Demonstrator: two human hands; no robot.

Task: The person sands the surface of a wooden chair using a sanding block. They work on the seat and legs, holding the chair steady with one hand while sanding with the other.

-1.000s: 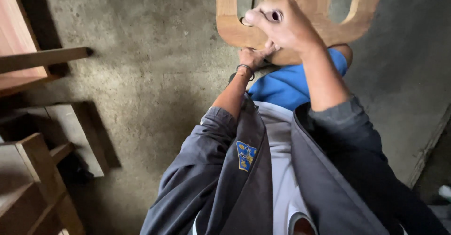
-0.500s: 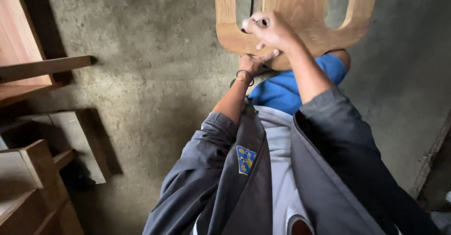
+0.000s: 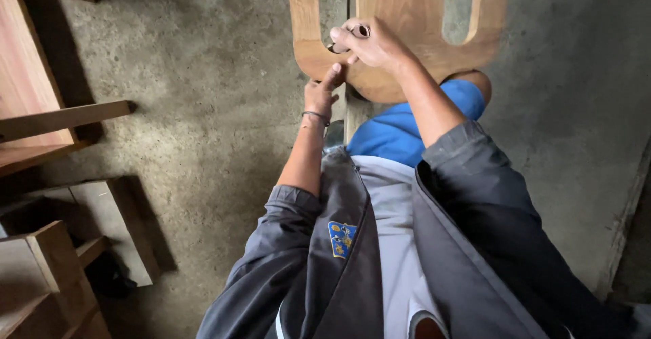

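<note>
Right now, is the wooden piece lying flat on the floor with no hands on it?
No, the left hand grips the curved wooden piece from below, and the right hand presses on top of it.

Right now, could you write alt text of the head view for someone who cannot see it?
Seen from above, a person's right hand presses a small object against a curved wooden panel while the left hand steadies its lower edge, over a concrete floor.

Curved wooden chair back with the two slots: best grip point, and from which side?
Grip the chair back at its rounded lower edge, coming from the person's left. The left hand already braces there, that edge overhangs bare floor, and the right hand occupies the top face.
</note>
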